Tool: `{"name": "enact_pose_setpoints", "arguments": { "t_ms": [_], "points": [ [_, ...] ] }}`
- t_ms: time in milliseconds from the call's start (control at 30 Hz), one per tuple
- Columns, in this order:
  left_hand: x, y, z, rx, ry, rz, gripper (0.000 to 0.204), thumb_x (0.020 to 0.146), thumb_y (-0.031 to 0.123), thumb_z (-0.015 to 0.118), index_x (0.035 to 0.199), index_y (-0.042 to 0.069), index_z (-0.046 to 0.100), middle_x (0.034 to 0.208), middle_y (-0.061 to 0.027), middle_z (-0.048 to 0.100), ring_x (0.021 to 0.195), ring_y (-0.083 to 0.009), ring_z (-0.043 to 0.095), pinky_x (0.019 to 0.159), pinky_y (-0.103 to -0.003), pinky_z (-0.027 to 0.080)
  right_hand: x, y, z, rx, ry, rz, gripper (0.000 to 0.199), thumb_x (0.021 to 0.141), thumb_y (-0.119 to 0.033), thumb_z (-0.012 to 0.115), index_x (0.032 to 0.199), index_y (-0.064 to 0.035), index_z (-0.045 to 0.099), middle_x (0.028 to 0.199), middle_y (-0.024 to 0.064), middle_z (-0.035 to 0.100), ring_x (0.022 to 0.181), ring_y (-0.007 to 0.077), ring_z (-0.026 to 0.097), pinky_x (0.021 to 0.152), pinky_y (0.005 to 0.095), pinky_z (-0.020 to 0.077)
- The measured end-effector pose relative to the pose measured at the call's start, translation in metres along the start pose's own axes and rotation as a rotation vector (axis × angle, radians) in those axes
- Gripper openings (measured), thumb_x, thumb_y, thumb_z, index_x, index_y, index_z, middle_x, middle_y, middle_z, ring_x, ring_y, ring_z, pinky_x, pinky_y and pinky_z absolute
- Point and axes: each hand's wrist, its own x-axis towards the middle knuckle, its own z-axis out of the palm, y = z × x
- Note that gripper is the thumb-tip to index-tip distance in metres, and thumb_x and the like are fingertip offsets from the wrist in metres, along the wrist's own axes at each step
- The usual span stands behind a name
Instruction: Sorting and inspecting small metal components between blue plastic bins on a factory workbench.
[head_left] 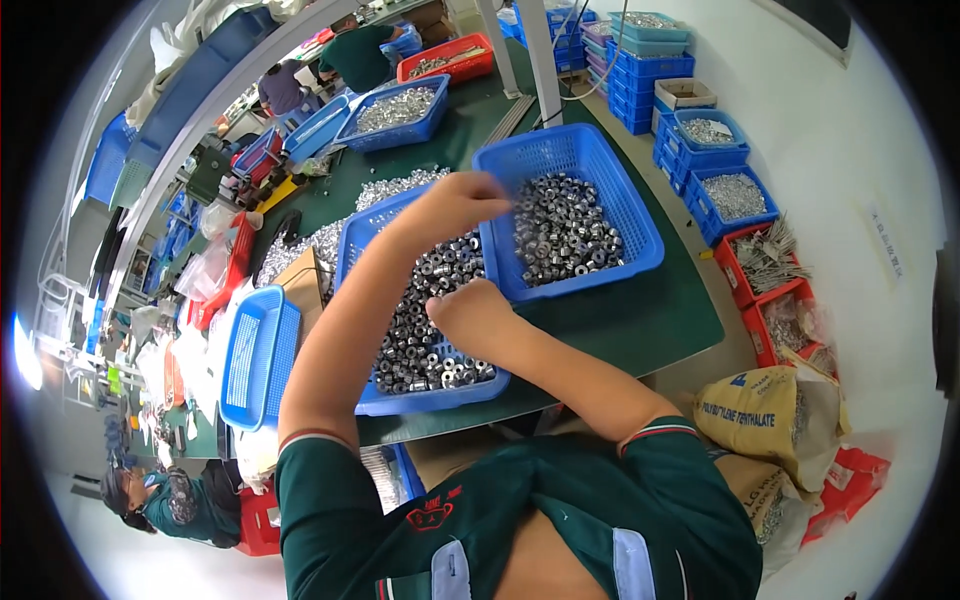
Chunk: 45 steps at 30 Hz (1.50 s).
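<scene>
Two blue plastic baskets stand side by side on a green table, both holding many small silvery metal rings. My left hand (462, 208) is above the rim between them, its fingers reaching to the right basket (635, 190); they are smeared by motion, so their grip does not show. My right hand (474, 312) is low over the left basket (400, 402), right above its metal rings (420, 345). Its fingers are curled closed, and anything inside them is hidden. More metal rings (568, 225) lie piled in the right basket. My forearms cross over the near side.
Loose shiny parts (325, 250) lie heaped on the table (640, 320) behind the left basket. An empty blue basket (262, 360) is at the left. Stacked blue crates (630, 85), red bins (745, 270) and sacks (750, 410) line the right. Other people (190, 500) work nearby.
</scene>
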Motion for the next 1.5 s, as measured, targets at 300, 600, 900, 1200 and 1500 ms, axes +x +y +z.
{"name": "enact_pose_setpoints", "arguments": {
  "t_ms": [300,600,900,1200,1500],
  "points": [
    [0.089,-0.068,0.070,0.806,-0.062,0.093,0.020,0.079,0.018,0.065,0.097,0.009,0.064,0.102,-0.0178,0.058,0.098,-0.0367,0.059,0.083,-0.045,0.048,-0.004,-0.006,0.010,-0.002,0.096,0.051,0.012,0.077,-0.014,0.059,0.083,-0.0086,0.067,0.066,0.0099,0.064,0.057,0.0293,0.063,0.049,0.0408,0.0461],
    [0.013,-0.026,0.014,0.476,0.640,0.503,0.016,0.079,0.011,0.069,0.094,0.006,0.066,0.089,-0.0124,0.062,0.078,-0.0262,0.064,0.068,-0.035,0.052,0.001,0.011,0.003,0.104,-0.022,0.172,0.020,0.088,-0.025,0.055,0.085,-0.0060,0.062,0.068,0.0134,0.065,0.065,0.0320,0.066,0.056,0.0455,0.0489],
    [-0.146,-0.035,0.009,0.088,0.164,-0.071,0.026,0.081,0.002,0.066,0.106,0.005,0.059,0.082,-0.0046,0.062,0.077,-0.0103,0.059,0.068,-0.025,0.048,0.001,0.005,0.001,0.543,0.277,0.347,0.018,0.087,-0.021,0.064,0.087,-0.0046,0.058,0.071,0.0164,0.063,0.068,0.0367,0.062,0.059,0.0424,0.0475],
    [-0.156,-0.060,0.021,0.292,-0.305,0.278,0.031,0.071,0.006,0.072,0.101,0.008,0.068,0.100,-0.0093,0.065,0.102,-0.0275,0.058,0.085,-0.037,0.048,0.001,0.004,-0.002,0.635,0.302,0.455,0.019,0.090,-0.020,0.064,0.088,-0.0021,0.059,0.063,0.0096,0.061,0.054,0.0181,0.058,0.052,0.0302,0.0453],
    [-0.143,-0.089,0.049,0.514,-0.511,0.379,0.040,0.076,0.014,0.064,0.112,0.033,0.067,0.119,-0.0055,0.054,0.113,-0.0268,0.049,0.087,-0.040,0.049,0.003,0.000,-0.006,0.584,0.251,0.459,0.019,0.090,-0.020,0.064,0.085,-0.0029,0.059,0.061,0.0096,0.059,0.051,0.0194,0.056,0.050,0.0317,0.0432]
  ]
}}
